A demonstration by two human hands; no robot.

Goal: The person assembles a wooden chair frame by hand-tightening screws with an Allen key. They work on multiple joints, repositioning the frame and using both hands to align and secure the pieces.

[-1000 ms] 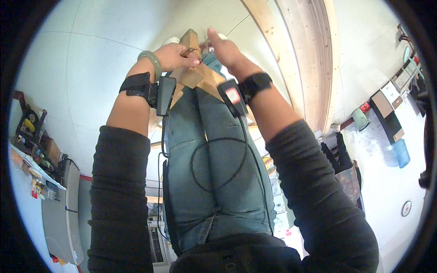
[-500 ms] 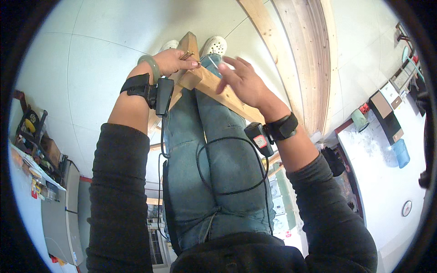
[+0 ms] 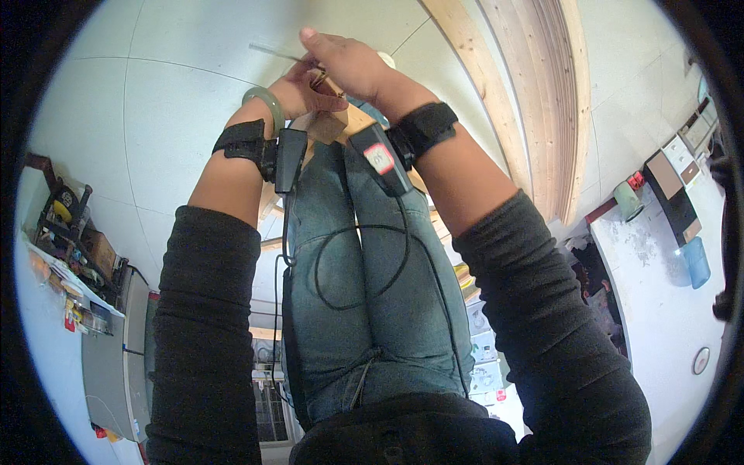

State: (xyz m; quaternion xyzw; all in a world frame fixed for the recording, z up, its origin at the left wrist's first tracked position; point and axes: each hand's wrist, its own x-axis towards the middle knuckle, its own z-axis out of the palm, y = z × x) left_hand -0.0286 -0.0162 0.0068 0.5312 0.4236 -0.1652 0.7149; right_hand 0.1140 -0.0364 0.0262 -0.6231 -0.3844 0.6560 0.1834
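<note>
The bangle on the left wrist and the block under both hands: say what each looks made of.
Bangle: pale green, smooth and glossy, so probably jade-like stone or glass; plastic cannot be ruled out. Block: light tan, matte and flat-faced, seemingly bare unfinished wood, much like the pale timber planks lying on the floor nearby.

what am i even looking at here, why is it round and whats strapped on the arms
This is no machine: it is a person filmed by a wide fisheye camera worn on their own head, looking down, which is why the picture is round and straight edges bend. You see their jeans and two forearms in dark sleeves. The left hand and right hand meet over a small wooden piece and seem to hold a thin rod; the grip itself is too small to tell. Each wrist wears a black strap with a small device and cable. The left wrist also wears a green bangle. Wooden planks lie on the pale floor.
</note>
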